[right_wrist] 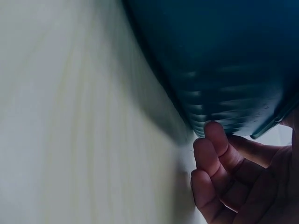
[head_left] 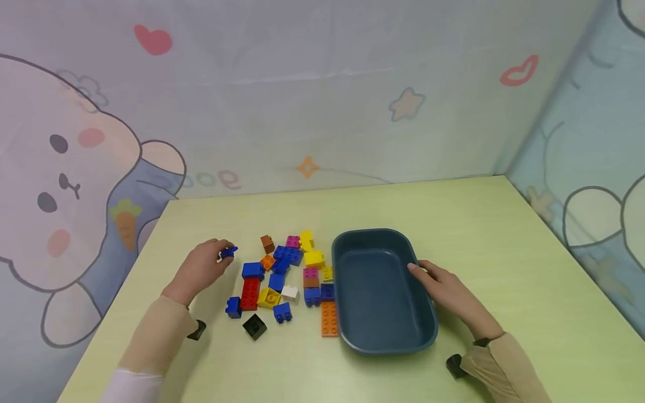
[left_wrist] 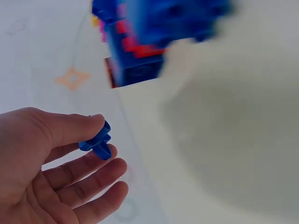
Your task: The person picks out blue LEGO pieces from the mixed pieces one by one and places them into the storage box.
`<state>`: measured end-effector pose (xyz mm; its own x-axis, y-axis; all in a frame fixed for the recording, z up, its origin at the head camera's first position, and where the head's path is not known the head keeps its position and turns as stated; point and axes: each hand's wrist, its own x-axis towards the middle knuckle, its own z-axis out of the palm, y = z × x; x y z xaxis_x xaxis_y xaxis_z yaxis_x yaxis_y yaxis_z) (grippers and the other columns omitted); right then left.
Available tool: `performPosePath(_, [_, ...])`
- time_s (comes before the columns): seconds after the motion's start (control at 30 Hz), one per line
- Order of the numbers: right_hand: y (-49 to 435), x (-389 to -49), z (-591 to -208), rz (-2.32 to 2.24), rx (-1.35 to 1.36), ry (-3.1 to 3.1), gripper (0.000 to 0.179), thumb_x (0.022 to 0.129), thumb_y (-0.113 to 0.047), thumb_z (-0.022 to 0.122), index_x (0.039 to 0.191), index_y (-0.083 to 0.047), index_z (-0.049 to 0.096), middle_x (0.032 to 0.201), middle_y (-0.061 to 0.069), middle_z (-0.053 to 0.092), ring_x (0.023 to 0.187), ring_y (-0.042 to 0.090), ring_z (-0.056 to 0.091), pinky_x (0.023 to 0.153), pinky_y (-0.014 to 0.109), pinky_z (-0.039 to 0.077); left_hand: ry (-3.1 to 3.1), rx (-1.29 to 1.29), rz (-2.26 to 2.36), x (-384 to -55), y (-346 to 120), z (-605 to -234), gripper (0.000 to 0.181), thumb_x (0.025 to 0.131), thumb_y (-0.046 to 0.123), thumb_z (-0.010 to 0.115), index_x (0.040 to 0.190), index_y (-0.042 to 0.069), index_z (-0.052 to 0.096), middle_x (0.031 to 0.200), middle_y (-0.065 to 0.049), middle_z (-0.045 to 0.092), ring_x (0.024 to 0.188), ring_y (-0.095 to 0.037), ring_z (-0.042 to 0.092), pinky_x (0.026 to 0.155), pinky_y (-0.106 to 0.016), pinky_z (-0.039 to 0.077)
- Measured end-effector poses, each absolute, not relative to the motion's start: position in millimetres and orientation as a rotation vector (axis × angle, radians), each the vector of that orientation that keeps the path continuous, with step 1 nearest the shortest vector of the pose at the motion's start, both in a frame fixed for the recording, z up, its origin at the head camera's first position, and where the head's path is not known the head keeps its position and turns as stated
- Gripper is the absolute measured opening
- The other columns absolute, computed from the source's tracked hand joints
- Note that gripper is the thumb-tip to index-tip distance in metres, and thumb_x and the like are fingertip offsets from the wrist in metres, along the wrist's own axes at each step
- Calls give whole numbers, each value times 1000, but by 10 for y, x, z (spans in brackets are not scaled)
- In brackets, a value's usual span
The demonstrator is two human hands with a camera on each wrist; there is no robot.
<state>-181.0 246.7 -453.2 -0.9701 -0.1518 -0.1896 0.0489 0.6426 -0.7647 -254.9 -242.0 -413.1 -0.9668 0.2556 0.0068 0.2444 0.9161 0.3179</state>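
Note:
My left hand [head_left: 205, 267] is over the table, left of the scattered toy bricks. Between its thumb and forefinger it pinches a small dark blue toy piece [left_wrist: 99, 142]; the other fingers are loosely bent. What exact shape the piece has is hard to tell. At the right, my right hand [head_left: 445, 291] grips the side of a dark blue plastic tub [head_left: 385, 352], thumb over the rim and the other fingers [right_wrist: 205, 154] against the outer wall. Nothing lies inside the tub. Beside its left wall several bricks are spread, among them a red brick [head_left: 249, 294] and an orange brick [head_left: 330, 319].
A black brick [head_left: 255, 327] lies nearest the front, and a brown brick [head_left: 267, 243] near the back of the group. The pale yellow-green table [head_left: 484, 224] ends at a printed cloth backdrop [head_left: 282, 101] behind and to the sides.

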Motion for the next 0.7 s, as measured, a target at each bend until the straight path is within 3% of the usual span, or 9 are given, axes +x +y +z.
performPosePath(0.37, [2498,-1812,-4553,-1269,-108,2637,79,105,-58,38,152,5,35,149,31,42,136,48,43,106,60,39,3127,587,419,-2880,-1783,-3434,33,99,15,65,128,1,63,115,-17,66,101,-34,66,93,-49,54])
performPosePath(0.7, [2498,-1808,-4582,-1293,-76,2609,82,104,-59,38,153,7,31,153,31,37,140,48,36,110,61,35,3082,891,429,-2855,-1078,-3082,32,101,20,64,130,6,64,114,-10,65,101,-27,64,94,-41,53])
